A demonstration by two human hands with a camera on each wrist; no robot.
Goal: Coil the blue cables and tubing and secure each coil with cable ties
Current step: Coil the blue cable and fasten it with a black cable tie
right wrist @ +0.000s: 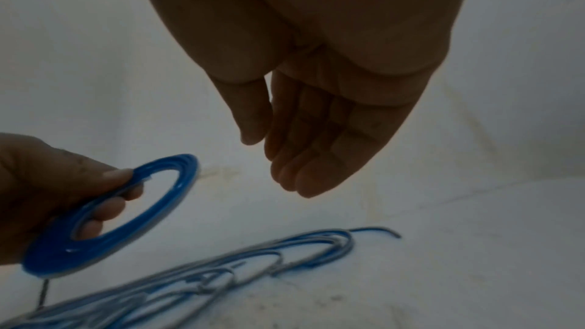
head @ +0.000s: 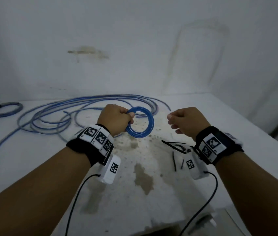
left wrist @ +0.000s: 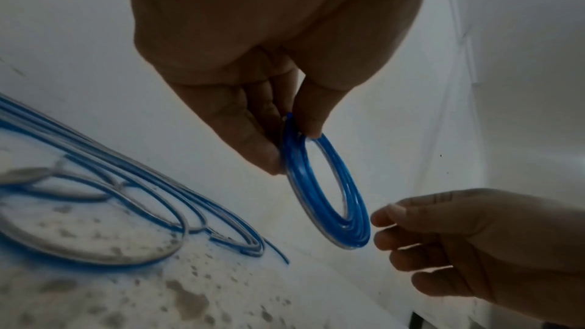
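My left hand [head: 117, 120] holds up a small, tight coil of blue tubing [head: 139, 135] above the white table [head: 32, 159]. In the left wrist view the thumb and fingers [left wrist: 253, 134] pinch the coil [left wrist: 351, 234] at its top edge. My right hand [head: 185, 121] hovers just right of the coil, empty; its fingers [right wrist: 316, 134] are relaxed and apart from the ring [right wrist: 57, 257]. Loose blue cables [head: 117, 96] lie in wide loops behind both hands. Black cable ties [head: 174, 160] lie on the table under my right wrist.
A grey-blue coil [head: 3, 115] with a black tie sticking up lies at the far left of the table. A white wall stands close behind. Brown stains mark the table's middle. The table's front edge [head: 151, 225] runs below my forearms.
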